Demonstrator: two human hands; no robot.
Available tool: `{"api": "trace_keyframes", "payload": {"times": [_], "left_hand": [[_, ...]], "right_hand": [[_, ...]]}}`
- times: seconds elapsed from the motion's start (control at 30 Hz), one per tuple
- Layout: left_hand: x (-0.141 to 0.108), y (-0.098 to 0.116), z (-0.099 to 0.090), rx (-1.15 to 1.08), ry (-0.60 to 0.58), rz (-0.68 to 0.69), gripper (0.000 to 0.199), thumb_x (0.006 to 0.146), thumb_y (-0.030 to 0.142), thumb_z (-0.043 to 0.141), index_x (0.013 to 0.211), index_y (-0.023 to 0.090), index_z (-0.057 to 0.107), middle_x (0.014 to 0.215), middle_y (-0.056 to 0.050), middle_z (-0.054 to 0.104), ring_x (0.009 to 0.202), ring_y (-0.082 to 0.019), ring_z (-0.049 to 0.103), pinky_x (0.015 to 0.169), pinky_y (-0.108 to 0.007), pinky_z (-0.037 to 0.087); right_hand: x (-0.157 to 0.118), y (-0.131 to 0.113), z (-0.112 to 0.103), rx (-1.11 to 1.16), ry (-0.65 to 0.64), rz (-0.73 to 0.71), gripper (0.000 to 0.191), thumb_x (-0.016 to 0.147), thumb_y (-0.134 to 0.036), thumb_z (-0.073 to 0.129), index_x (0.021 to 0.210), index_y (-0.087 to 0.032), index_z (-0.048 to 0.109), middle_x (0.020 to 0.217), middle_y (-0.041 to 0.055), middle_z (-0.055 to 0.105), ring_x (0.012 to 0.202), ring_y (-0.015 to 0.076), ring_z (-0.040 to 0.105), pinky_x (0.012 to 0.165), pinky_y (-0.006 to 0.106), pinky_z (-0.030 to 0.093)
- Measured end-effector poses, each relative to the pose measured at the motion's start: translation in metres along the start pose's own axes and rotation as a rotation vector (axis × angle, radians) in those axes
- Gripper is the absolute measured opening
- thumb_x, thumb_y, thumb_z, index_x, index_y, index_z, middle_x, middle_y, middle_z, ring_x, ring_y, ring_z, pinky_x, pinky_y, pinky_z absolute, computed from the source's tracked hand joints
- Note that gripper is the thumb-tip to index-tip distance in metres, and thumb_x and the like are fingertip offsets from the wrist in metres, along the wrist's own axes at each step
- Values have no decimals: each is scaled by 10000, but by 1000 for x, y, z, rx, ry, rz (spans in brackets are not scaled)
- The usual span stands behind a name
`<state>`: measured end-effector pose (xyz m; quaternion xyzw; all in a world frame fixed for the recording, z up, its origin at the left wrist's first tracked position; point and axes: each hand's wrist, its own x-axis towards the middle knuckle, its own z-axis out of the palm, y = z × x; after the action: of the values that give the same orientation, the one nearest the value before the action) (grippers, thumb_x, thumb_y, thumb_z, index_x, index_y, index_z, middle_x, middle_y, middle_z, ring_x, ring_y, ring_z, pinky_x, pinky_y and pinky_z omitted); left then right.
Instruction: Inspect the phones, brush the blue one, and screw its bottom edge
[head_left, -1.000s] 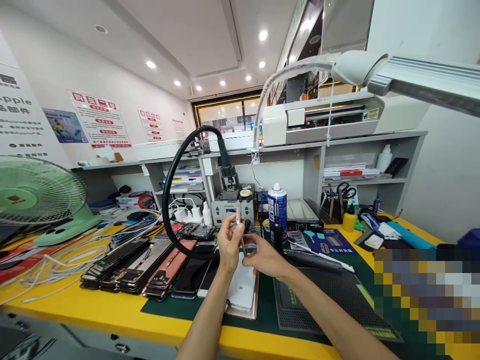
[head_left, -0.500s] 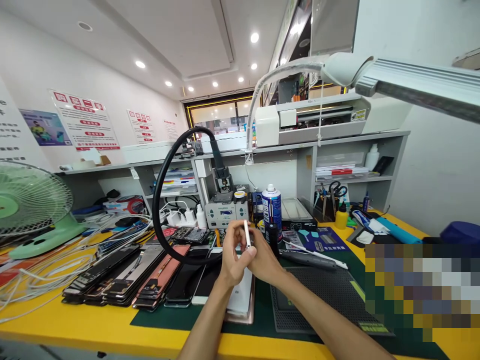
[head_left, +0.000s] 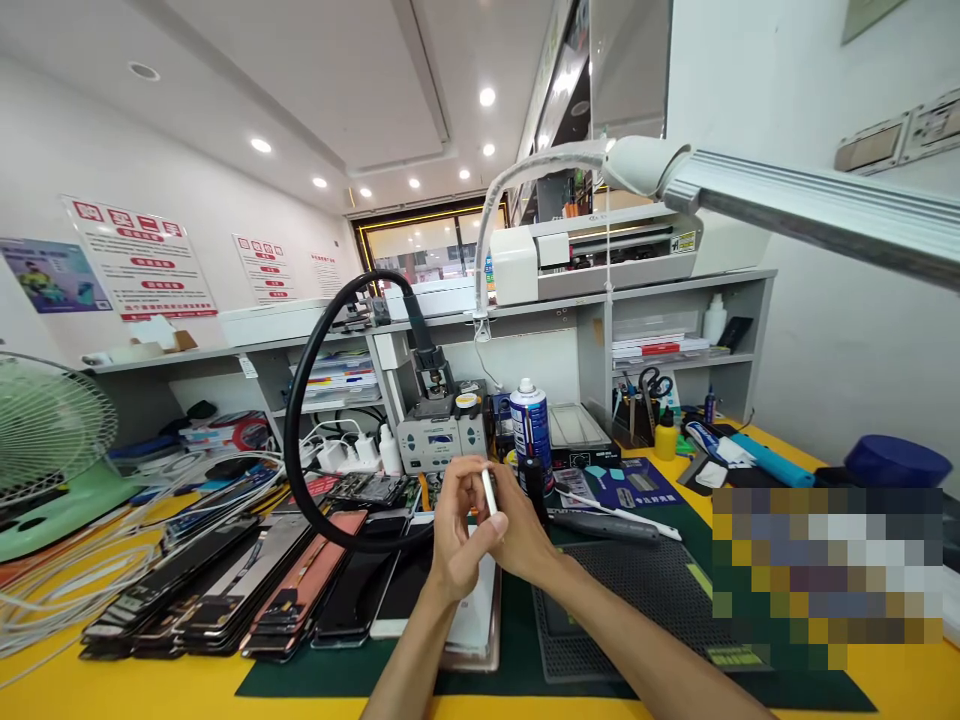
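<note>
A slim white-edged device, seen nearly edge-on, looks like a phone [head_left: 490, 492] and stands upright between both hands. My left hand [head_left: 459, 535] is closed around its left side, with the thumb pressed near its lower end. On the other side, my right hand [head_left: 519, 525] holds it from behind, its fingers partly hidden. Below the hands, a white phone [head_left: 472, 615] lies on the green mat [head_left: 517, 640]. A black perforated pad [head_left: 622, 600] is under my right forearm.
Stacked phone screens [head_left: 217, 590] lie at the left. A black hose [head_left: 296, 420] loops beside a grey station [head_left: 441, 438]. A blue spray can [head_left: 530, 425] and a grey tool [head_left: 604, 527] sit beyond the right hand. A lamp arm [head_left: 810, 205] crosses above.
The view has shifted, so the bench appears lower and further left. Both hands still hold the device, which now leans slightly more in the picture.
</note>
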<state>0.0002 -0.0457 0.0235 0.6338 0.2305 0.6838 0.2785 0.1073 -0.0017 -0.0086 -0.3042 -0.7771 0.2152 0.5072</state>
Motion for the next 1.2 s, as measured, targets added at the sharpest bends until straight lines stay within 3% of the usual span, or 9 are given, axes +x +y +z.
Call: {"api": "trace_keyframes", "payload": {"times": [0.13,0.3,0.4,0.67,0.83,0.93,1.03,1.13,1.2], "left_hand": [[3,-2,-1,-88,39,33,272,750,340,758,984,227,675,1041,-89,584,974,-264,567,865,-347,436],[8,-2,-5,-114,153,67,117,793,312,735,836,209,700,890,-74,631,888,-234,595,836,-334,455],[9,-2,-6,-91,231,26,132,809,319,729,768,195,710,848,-67,664,872,-222,614,823,-315,473],[28,4,-23,-221,443,-489,385,753,443,766,909,91,781,862,-106,748,840,-248,697,758,-316,551],[36,7,-32,-293,528,-606,275,728,339,761,860,99,765,887,-108,762,924,-260,718,828,-322,566],[34,7,-33,-349,476,-587,402,801,478,668,861,94,767,914,-140,758,1007,-300,700,888,-367,555],[26,4,-32,-373,288,-416,615,848,646,545,1008,94,765,1055,-166,738,1149,-348,634,978,-424,511],[19,-1,-28,-208,116,-240,572,804,564,669,1182,138,716,1224,-144,688,1236,-371,573,1041,-446,461],[16,-4,-26,-79,78,-200,576,773,504,730,1223,145,699,1248,-141,677,1248,-381,562,1054,-446,448]], "right_hand": [[-1,-4,-2,-14,5,-49,420,790,-185,561,1188,-221,432,1181,101,520,927,233,592,769,366,488],[-2,-10,-2,-117,-22,26,484,800,-148,563,1249,-234,404,1229,111,511,914,235,611,716,339,473],[-1,-9,0,-209,-15,80,532,755,-120,582,1244,-228,401,1230,110,499,886,236,621,664,323,452],[3,-5,-1,-389,81,176,505,662,-149,625,1118,-192,412,1109,88,458,884,247,581,637,324,461],[3,-9,3,-422,54,202,443,713,-266,662,1082,-183,431,1093,98,480,907,267,590,660,353,488],[3,-14,7,-392,46,244,454,751,-385,670,1091,-183,446,1089,105,503,920,288,612,695,386,503],[4,-20,8,-325,51,286,484,764,-474,666,1097,-190,460,1072,100,529,908,293,628,708,397,506],[4,-26,7,-239,45,329,483,759,-518,665,1070,-199,476,1057,94,549,898,291,638,709,396,505],[4,-28,6,-198,41,346,484,752,-532,669,1054,-200,486,1056,96,559,916,295,640,724,397,503]]}}
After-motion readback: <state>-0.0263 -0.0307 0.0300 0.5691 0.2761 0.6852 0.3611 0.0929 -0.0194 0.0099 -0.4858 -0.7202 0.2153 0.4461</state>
